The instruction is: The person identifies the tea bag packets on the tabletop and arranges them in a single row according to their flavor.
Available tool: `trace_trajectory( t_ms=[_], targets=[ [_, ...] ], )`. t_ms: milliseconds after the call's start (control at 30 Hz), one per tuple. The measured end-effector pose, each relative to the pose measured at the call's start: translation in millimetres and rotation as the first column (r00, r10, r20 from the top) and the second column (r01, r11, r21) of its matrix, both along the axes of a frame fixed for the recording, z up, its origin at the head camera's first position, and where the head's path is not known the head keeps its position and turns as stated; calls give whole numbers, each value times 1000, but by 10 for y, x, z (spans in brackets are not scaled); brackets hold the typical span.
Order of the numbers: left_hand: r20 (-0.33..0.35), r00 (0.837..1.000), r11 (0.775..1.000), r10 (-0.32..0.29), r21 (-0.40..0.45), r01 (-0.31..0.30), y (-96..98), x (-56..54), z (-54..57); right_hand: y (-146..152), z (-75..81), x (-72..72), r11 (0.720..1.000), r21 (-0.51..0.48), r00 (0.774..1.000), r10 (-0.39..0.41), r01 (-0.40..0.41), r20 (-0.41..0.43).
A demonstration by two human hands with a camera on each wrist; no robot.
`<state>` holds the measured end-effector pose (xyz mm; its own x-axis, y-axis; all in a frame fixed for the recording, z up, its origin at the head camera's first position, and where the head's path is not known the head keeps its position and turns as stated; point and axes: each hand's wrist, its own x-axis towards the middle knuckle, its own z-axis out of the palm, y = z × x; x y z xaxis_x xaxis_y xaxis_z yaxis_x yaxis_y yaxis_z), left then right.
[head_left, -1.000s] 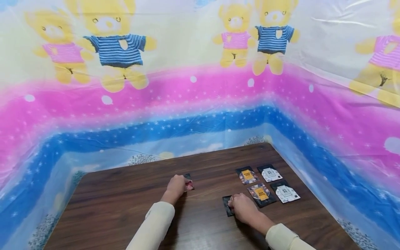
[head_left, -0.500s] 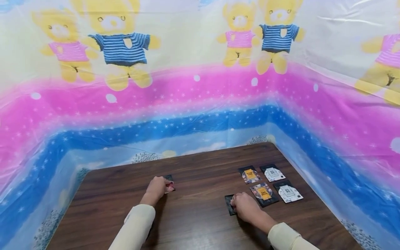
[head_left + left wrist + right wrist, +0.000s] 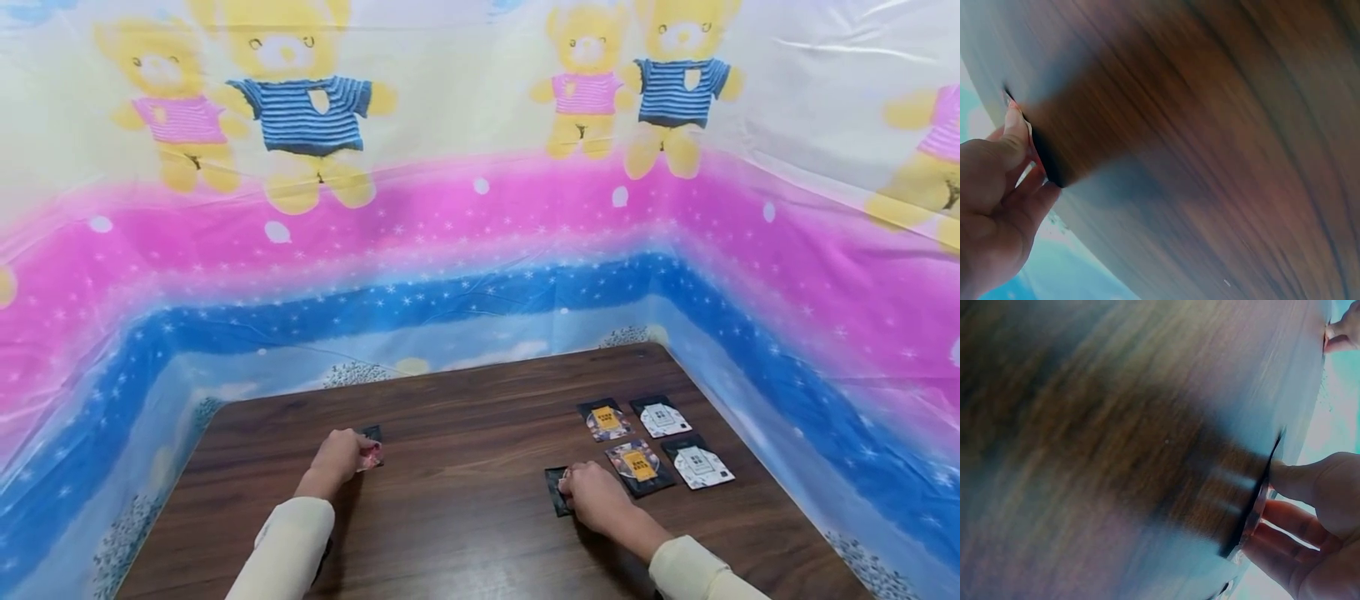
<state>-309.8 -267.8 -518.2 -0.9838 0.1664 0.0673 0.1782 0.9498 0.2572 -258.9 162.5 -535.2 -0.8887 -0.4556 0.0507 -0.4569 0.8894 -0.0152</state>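
Note:
My left hand (image 3: 335, 458) pinches a small flat sachet (image 3: 372, 451), black with a pink-red patch, over the left half of the wooden table. The left wrist view shows the thumb on one side of that sachet and fingertips at its lower edge. With my right hand (image 3: 598, 498) I hold a second black sachet (image 3: 555, 492), right of the table's middle, by its right side. Its printed front is mostly hidden behind my fingers. In the right wrist view this sachet (image 3: 1252, 515) stands edge-on between thumb and fingers, close over the wood.
Right of my right hand lie two sachets with orange labels, a far one (image 3: 604, 420) and a near one (image 3: 638, 466). Beside them are two white-fronted ones, far (image 3: 663, 417) and near (image 3: 699, 462). A bear-print curtain (image 3: 480, 250) hangs behind the brown table (image 3: 450, 517).
My left hand has moved left across the table with its pink-red sachet. My right hand keeps its grip on the black sachet in about the same place. The head view has shifted slightly.

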Motion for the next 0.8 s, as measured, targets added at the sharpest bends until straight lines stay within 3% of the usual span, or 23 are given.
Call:
trace_trajectory(
  t_ms=[167,333,567,800],
  targets=[
    [25,999,1000,-21,3,21,-142,48,-1,-26,-7,15,1000,-4,999,-24,24,27],
    [35,999,1000,-32,2,31,-169,-5,12,-125,15,10,999,-32,1000,-27,28,2],
    [49,998,997,-27,-67,30,-170,-37,-2,-338,5,-78,999,-15,996,30,-32,-81],
    [33,999,999,-29,-31,30,-146,9,-7,-610,-55,-189,994,-12,983,102,-104,-150]
  ],
)
